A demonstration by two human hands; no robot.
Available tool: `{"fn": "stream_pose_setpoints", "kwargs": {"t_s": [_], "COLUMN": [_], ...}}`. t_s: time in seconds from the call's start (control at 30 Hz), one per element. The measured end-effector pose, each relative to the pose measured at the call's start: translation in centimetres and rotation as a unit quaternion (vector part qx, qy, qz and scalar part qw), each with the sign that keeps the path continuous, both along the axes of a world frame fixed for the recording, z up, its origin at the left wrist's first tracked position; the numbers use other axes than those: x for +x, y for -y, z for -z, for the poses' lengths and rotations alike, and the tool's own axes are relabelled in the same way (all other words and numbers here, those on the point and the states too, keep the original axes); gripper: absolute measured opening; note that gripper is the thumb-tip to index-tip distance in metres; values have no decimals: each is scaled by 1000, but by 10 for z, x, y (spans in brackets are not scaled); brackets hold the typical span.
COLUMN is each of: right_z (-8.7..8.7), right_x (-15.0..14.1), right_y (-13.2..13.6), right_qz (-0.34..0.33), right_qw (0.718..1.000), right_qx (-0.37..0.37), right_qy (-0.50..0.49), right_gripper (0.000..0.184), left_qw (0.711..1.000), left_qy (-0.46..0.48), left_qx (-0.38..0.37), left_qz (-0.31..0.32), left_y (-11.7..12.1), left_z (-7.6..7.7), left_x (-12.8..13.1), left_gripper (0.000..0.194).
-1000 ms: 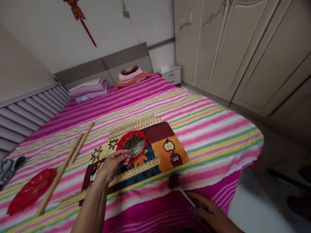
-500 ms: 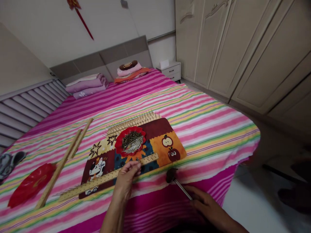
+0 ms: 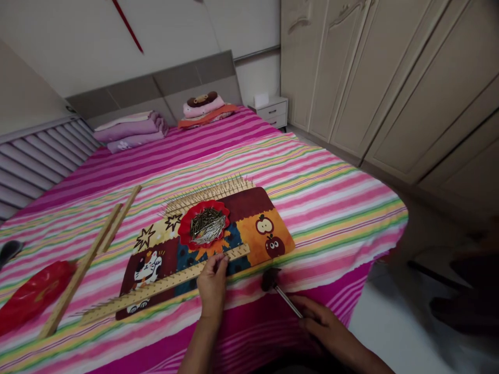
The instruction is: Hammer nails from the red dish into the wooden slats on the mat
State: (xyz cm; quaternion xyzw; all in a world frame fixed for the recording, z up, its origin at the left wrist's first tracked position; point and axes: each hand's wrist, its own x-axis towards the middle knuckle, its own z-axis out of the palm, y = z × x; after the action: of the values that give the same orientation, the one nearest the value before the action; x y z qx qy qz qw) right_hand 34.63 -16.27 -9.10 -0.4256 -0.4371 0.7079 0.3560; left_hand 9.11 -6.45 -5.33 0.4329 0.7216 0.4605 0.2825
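My left hand [image 3: 215,272] is closed in a pinch over the right part of a wooden strip [image 3: 163,283] set with rows of thin nails. Whatever lies between its fingertips is too small to make out. A hammer [image 3: 287,301] with a dark head and a metal shaft is gripped in my right hand [image 3: 322,319], its head low over the striped cloth, right of the strip. Just beyond my left hand, a red scalloped bowl [image 3: 185,226] full of loose nails [image 3: 210,226] sits on a patterned mat [image 3: 273,221].
Behind the bowl lies another wooden piece [image 3: 210,195] bristling with nails. To the left are plain wooden strips [image 3: 78,283] and a red plate-like object [image 3: 35,291]. Folded bedding [image 3: 130,130] rests near the headboard. Wardrobes [image 3: 370,78] line the right; the bed's edge [image 3: 405,218] drops to the floor.
My left hand has gone from the bowl's edge down and right to the nail-set strip, still pinched. My right hand keeps the hammer in nearly the same place. The view has tilted slightly downward.
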Motion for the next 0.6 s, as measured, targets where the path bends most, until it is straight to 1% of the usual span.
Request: {"fn": "stream_pose_setpoints", "kwargs": {"t_s": [0.2,0.33,0.43,0.5,0.53,0.6], "right_z": [1,-6,-18,-31,-38,-56], "right_x": [-2,-4,-7,-8,-9,-11], "right_y": [0,0,5,9,10,9], "right_qz": [12,21,35,34,31,19], "right_qw": [999,999,998,997,998,999], "right_qx": [-24,-33,-50,-57,-52,-16], "right_qy": [21,4,17,26,27,28], "right_gripper": [46,44,44,46,49,51], "left_qw": [998,995,991,988,987,985], "left_qy": [-53,-92,-121,-136,-142,-153], "left_qx": [26,32,41,54,59,63], "left_qz": [5,11,32,46,51,56], "left_y": [0,0,2,3,3,4], "left_z": [3,1,-2,-2,-1,1], "left_x": [5,8,9,9,9,9], "left_gripper": [26,23,20,19,18,18]}}
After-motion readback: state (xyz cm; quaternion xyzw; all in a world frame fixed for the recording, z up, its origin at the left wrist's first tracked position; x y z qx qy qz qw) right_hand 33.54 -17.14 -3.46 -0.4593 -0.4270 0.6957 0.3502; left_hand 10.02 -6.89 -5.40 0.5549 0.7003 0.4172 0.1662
